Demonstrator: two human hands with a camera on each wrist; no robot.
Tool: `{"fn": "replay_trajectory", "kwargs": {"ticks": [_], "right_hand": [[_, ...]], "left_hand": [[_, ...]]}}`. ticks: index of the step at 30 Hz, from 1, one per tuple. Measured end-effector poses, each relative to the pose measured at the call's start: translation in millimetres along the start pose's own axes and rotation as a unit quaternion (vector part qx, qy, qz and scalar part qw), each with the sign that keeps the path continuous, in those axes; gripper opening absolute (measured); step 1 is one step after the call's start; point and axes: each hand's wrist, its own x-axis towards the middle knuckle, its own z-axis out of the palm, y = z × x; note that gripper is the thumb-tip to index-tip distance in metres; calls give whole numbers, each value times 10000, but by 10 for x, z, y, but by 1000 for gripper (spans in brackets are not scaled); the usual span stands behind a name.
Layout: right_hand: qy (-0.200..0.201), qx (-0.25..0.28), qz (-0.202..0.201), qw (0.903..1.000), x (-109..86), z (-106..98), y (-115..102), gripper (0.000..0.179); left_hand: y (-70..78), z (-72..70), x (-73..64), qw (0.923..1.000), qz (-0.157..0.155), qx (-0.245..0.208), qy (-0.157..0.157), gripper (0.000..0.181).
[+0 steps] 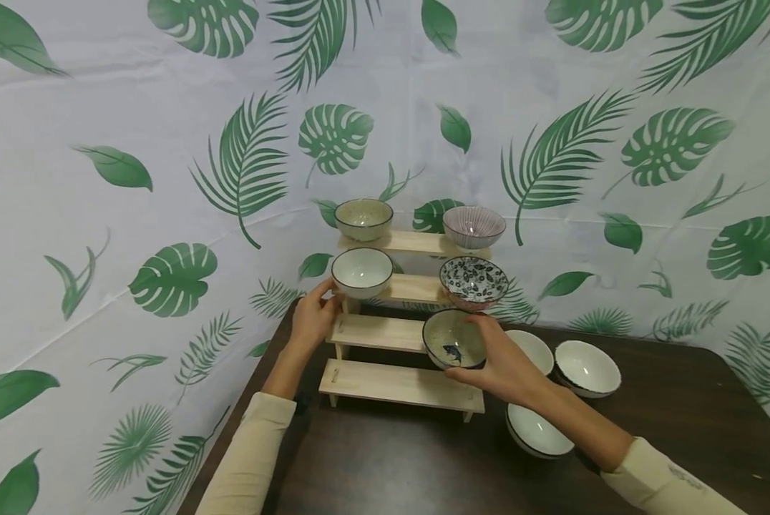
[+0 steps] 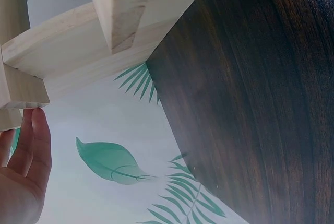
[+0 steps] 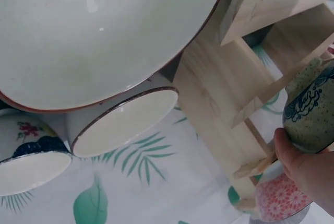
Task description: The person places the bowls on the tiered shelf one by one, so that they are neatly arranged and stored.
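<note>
My right hand [image 1: 497,357] pinches a speckled greenish bowl [image 1: 446,335] by its rim, thumb at the near side and fingers at the far side. The bowl has a blue fish inside and tilts towards me over the right end of the second-lowest step of a wooden stand [image 1: 372,332]. Blue drawing shows on its outside in the right wrist view. My left hand [image 1: 312,318] touches the stand's left end, close by a white bowl [image 1: 362,272]. In the left wrist view, straight fingers [image 2: 37,140] rest against the wood's edge.
A greenish bowl [image 1: 363,218] and a purple-striped bowl [image 1: 474,226] stand on the top step. Below the striped one is a black-flowered bowl [image 1: 474,279]. Several white-inside bowls, among them a near one [image 1: 539,431], stand on the dark table [image 1: 372,465] to the right.
</note>
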Motion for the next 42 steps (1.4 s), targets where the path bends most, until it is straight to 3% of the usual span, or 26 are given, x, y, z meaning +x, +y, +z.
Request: {"fn": "replay_trajectory", "kwargs": {"ticks": [20, 27, 42], "right_hand": [[106, 16, -178, 9998, 74, 104, -95, 94], [158, -29, -241, 9996, 75, 99, -121, 97], [69, -37, -312, 9995, 123, 102, -153, 94]], "left_hand": [[3, 7, -21, 10000, 44, -33, -28, 39], [-12, 17, -4, 9997, 230, -31, -13, 40], [-8, -15, -4, 9998, 188, 8, -36, 40]]}}
